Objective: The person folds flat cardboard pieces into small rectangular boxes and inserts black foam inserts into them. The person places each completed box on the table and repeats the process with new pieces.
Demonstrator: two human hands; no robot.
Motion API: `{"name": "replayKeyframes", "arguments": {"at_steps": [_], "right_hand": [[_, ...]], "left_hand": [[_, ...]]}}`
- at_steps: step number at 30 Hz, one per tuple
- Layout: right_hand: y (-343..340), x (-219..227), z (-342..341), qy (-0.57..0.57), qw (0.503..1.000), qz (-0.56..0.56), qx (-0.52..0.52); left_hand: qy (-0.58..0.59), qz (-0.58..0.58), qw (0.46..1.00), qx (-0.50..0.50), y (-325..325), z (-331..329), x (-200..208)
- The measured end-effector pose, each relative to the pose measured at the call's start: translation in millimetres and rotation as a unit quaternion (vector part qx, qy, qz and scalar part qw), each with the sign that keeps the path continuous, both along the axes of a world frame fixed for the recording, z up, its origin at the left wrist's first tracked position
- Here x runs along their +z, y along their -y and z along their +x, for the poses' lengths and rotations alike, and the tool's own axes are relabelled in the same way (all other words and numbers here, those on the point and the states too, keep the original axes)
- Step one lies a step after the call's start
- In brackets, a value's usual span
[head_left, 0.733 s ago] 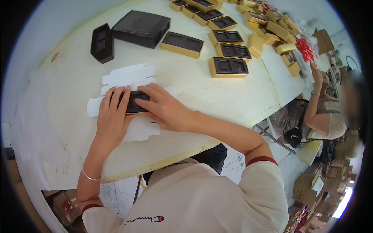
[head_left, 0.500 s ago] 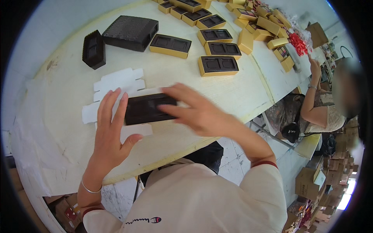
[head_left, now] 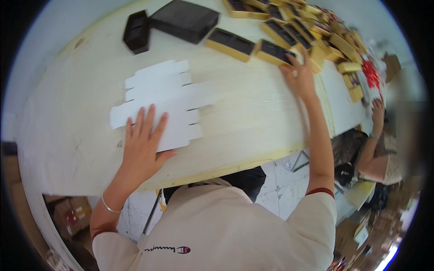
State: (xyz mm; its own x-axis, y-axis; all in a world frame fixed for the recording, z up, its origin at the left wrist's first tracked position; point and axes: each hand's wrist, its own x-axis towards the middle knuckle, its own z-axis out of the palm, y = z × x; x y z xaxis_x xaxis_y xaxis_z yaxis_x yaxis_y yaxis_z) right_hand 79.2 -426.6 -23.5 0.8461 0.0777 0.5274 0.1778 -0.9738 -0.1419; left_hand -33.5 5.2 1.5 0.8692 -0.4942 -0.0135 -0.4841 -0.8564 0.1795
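My left hand (head_left: pixel 147 147) lies flat, fingers spread, on a white cardboard blank (head_left: pixel 158 90) with slotted flaps that is laid out on the table. My right arm reaches far out to the right. At its end my right hand (head_left: pixel 300 77) has thumb and forefinger at the right end of a gold box (head_left: pixel 271 58) with a black tray in it. Left of this box stands a similar gold box (head_left: pixel 229 50) with a black tray, which neither hand touches.
A stack of black trays (head_left: pixel 184 20) and a lone black tray (head_left: pixel 137 32) stand at the back left. Several gold boxes (head_left: pixel 341 47) crowd the far right, beside red ribbon (head_left: pixel 370 74). A co-worker's arm (head_left: pixel 374 135) rests at the right edge.
The black tray that both hands were at has left the white blank. My right hand has swung far right to the gold boxes. My left hand has settled flat. The view has shifted.
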Motion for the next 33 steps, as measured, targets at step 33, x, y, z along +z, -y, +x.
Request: {"name": "replayKeyframes", "arguments": {"at_steps": [33], "right_hand": [[-228,22,-49,-0.03,0.882,-0.112,0.456]], "left_hand": [[0.179,-0.16,0.97,-0.04,-27,32,-1]]}}
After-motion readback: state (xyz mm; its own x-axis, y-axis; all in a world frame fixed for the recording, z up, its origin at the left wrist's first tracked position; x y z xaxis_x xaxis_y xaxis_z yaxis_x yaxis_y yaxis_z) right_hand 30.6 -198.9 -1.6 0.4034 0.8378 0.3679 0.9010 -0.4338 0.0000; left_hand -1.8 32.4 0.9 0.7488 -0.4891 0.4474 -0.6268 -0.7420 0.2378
